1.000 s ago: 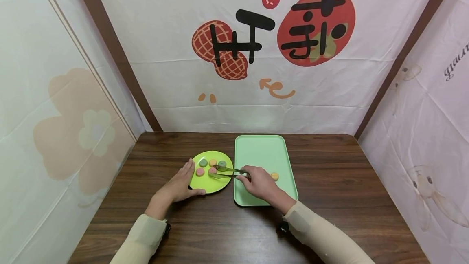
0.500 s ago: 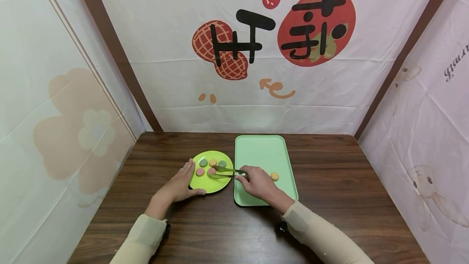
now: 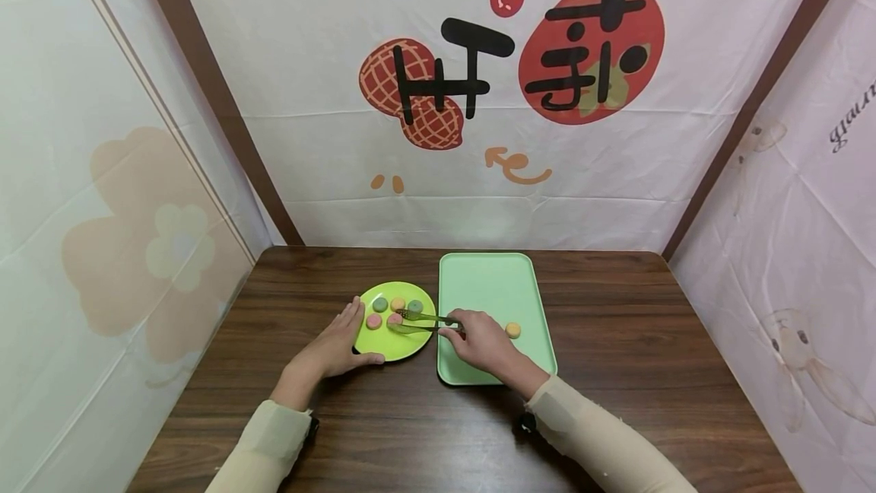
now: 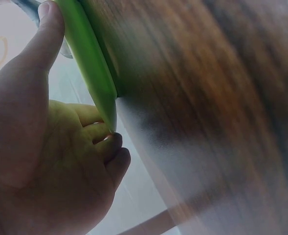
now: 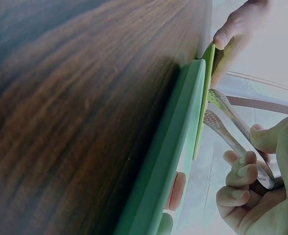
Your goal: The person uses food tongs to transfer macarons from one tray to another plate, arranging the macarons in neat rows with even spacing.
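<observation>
My left hand [image 3: 335,342] lies at the left side of a yellow-green plate [image 3: 393,348], fingers extended along its rim and thumb at the near edge. The left wrist view shows the thumb [image 4: 48,32] against the rim. My right hand [image 3: 484,341] grips metal tongs [image 3: 427,316], pierced at the tips. Their spread tips are about a pink macaron [image 3: 395,319] on the plate; contact is hard to tell. Another pink macaron [image 3: 373,322], a yellow one [image 3: 398,303] and two green ones, left [image 3: 380,304] and right [image 3: 414,306], sit on the plate too.
A mint-green tray [image 3: 486,280] stands right of the plate, under my right hand. A yellow macaron [image 3: 512,330] lies on it. In the right wrist view an orange-brown macaron [image 5: 176,191] shows behind the tray's rim. A white printed cloth [image 3: 424,219] hangs behind the wooden table [image 3: 424,432].
The tongs and the pink macaron at their tips shifted very slightly left during the first half second. Since then both hands have stayed put, and the left hand has not moved.
</observation>
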`<state>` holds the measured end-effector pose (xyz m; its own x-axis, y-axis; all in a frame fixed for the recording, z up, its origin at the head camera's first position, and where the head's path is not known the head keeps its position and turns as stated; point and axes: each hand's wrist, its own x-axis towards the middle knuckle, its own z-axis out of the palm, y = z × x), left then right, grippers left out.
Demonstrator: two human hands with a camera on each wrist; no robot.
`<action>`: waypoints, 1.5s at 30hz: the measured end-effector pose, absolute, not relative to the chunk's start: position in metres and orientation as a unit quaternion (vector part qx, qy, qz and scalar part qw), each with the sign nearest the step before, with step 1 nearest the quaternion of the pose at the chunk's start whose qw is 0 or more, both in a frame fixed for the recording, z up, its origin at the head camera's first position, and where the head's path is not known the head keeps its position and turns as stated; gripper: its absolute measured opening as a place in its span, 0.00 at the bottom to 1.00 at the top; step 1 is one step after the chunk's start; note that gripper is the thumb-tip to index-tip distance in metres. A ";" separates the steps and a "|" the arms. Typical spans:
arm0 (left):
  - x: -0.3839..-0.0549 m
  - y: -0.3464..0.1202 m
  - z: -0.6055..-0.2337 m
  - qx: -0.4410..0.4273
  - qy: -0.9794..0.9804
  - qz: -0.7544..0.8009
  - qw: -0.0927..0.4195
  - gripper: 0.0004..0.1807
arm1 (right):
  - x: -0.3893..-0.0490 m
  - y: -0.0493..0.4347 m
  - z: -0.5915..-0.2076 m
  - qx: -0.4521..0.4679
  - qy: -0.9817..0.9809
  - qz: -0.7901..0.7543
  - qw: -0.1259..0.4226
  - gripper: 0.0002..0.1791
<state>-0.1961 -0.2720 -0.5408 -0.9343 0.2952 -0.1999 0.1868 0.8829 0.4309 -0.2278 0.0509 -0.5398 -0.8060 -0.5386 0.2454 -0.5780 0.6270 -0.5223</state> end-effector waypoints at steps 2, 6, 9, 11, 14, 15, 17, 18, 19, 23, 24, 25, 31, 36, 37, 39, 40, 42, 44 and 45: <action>-0.196 -0.272 -0.541 0.125 0.961 0.207 0.131 0.70 | -0.228 0.051 -0.540 0.310 -0.901 0.302 0.032 0.11; -0.197 -0.272 -0.541 0.122 0.962 0.208 0.131 0.71 | -0.228 0.051 -0.539 0.309 -0.901 0.303 0.027 0.13; -0.197 -0.272 -0.541 0.121 0.961 0.209 0.131 0.71 | -0.227 0.050 -0.538 0.307 -0.901 0.304 0.023 0.13; -0.197 -0.272 -0.542 0.122 0.961 0.209 0.132 0.71 | -0.227 0.050 -0.538 0.306 -0.902 0.304 0.022 0.14; -0.197 -0.272 -0.542 0.123 0.961 0.210 0.131 0.71 | -0.227 0.050 -0.538 0.305 -0.902 0.305 0.021 0.14; -0.197 -0.272 -0.542 0.123 0.961 0.210 0.131 0.71 | -0.227 0.050 -0.538 0.304 -0.902 0.306 0.021 0.14; -0.197 -0.272 -0.542 0.123 0.961 0.210 0.131 0.71 | -0.226 0.050 -0.538 0.303 -0.902 0.308 0.020 0.14; -0.197 -0.272 -0.542 0.122 0.961 0.210 0.131 0.71 | -0.226 0.051 -0.538 0.302 -0.901 0.309 0.020 0.15; -0.197 -0.272 -0.542 0.122 0.961 0.210 0.130 0.71 | -0.226 0.051 -0.537 0.301 -0.902 0.310 0.020 0.15; -0.197 -0.271 -0.542 0.121 0.961 0.210 0.132 0.71 | -0.224 0.054 -0.534 0.298 -0.901 0.315 0.023 0.18; -0.197 -0.271 -0.542 0.121 0.961 0.210 0.132 0.71 | -0.224 0.055 -0.533 0.297 -0.900 0.317 0.025 0.19; -0.197 -0.272 -0.542 0.122 0.961 0.210 0.132 0.71 | -0.224 0.057 -0.532 0.296 -0.900 0.320 0.028 0.19; -0.196 -0.272 -0.541 0.122 0.962 0.209 0.130 0.71 | -0.224 0.067 -0.529 0.291 -0.897 0.329 0.046 0.17; -0.196 -0.271 -0.541 0.121 0.962 0.208 0.131 0.71 | -0.225 0.077 -0.528 0.292 -0.892 0.343 0.044 0.17; -0.196 -0.271 -0.541 0.121 0.962 0.209 0.132 0.71 | -0.225 0.080 -0.527 0.293 -0.890 0.348 0.041 0.17; -0.196 -0.270 -0.540 0.120 0.961 0.210 0.131 0.71 | -0.225 0.085 -0.526 0.292 -0.887 0.356 0.038 0.16; -0.196 -0.270 -0.540 0.120 0.961 0.210 0.131 0.71 | -0.225 0.087 -0.526 0.290 -0.888 0.355 0.042 0.15; -0.196 -0.271 -0.541 0.120 0.961 0.210 0.130 0.71 | -0.224 0.091 -0.524 0.286 -0.890 0.350 0.051 0.14; -0.196 -0.271 -0.540 0.120 0.961 0.211 0.129 0.70 | -0.224 0.096 -0.524 0.283 -0.893 0.343 0.065 0.14; -0.196 -0.271 -0.540 0.120 0.961 0.211 0.129 0.70 | -0.223 0.098 -0.523 0.282 -0.894 0.340 0.071 0.14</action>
